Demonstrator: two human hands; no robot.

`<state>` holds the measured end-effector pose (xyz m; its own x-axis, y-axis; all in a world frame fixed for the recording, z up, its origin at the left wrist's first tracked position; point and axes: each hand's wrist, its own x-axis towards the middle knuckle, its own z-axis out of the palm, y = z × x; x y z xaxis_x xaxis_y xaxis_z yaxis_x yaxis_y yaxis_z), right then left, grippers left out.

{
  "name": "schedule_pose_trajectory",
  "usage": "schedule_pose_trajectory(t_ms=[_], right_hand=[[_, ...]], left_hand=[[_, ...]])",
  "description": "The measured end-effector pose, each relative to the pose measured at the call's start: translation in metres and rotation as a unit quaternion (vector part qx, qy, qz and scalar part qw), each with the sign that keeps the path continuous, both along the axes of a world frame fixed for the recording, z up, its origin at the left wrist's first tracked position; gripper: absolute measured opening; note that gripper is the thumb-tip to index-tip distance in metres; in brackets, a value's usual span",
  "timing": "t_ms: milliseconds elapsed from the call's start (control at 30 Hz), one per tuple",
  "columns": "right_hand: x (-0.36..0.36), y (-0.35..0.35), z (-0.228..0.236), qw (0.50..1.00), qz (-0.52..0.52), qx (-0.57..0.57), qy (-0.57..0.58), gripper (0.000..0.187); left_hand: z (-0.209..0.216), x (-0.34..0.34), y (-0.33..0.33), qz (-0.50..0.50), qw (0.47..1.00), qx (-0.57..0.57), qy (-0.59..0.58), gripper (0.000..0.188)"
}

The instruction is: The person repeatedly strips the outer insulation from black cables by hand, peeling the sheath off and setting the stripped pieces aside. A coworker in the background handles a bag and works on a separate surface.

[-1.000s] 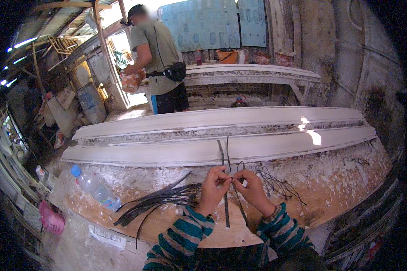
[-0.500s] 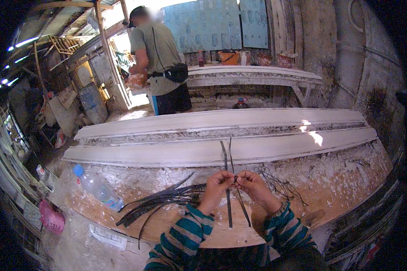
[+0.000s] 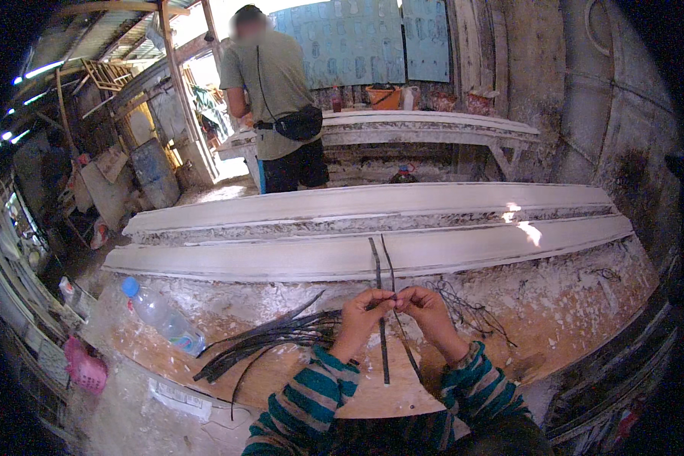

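Note:
My left hand (image 3: pixel 362 313) and my right hand (image 3: pixel 429 311) meet above the workbench, fingertips pinched together. Between them is a thin black strip (image 3: pixel 412 354), which runs from above my fingers down toward me. A wider flat black strip (image 3: pixel 385 359) passes under my left fingertips; whether they touch it I cannot tell. To the left of my left hand lies a bundle of black strips (image 3: pixel 270 340), partly hidden behind that hand. Thin, tangled black strands (image 3: pixel 480 313) spread out to the right of my right hand. My fingers cover the spot where they grip.
Two long white boards (image 3: pixel 281 257) cross the bench beyond my hands. A clear bottle with a blue cap (image 3: pixel 158 318) lies at the left. A pink basket (image 3: pixel 89 369) is lower left. Farther back, a person (image 3: pixel 270 99) stands by a whitish bench (image 3: pixel 418 129) holding orange containers (image 3: pixel 384 98).
My fingertips have closed nearer together, and the thin strip's far end has shifted slightly left. The person at the back has moved a little to the right; the orange thing in front of them is mostly hidden.

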<state>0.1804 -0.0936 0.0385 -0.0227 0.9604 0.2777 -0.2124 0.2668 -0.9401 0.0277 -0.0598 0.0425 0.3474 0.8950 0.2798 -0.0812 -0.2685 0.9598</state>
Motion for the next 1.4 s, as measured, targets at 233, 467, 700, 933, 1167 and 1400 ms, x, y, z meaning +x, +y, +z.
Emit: schedule_pose_trajectory(t_ms=[233,467,700,933,1167,1400], right_hand=[[0.002,0.002,-0.003,0.998,0.005,0.024,-0.052,0.005],[0.003,-0.001,0.002,0.992,0.039,0.039,-0.116,0.015],[-0.001,-0.004,0.01,0.987,0.056,0.036,-0.144,0.015],[-0.01,-0.009,0.013,0.991,0.028,0.028,-0.125,0.026],[0.001,-0.01,0.018,0.968,-0.013,-0.023,-0.25,0.022],[-0.007,-0.01,0.013,0.945,-0.023,-0.035,-0.325,0.013]], left_hand=[[0.002,-0.008,0.008,-0.077,0.996,-0.036,-0.005,0.018],[-0.011,-0.012,0.02,-0.123,0.991,-0.046,-0.019,0.012],[-0.017,-0.018,0.029,-0.16,0.986,0.001,-0.046,0.006],[-0.009,-0.033,0.045,-0.039,0.991,-0.063,-0.112,0.005],[0.001,-0.028,0.034,-0.019,0.993,-0.045,-0.104,0.009],[0.011,-0.022,0.021,-0.037,0.983,-0.092,-0.154,0.016]])
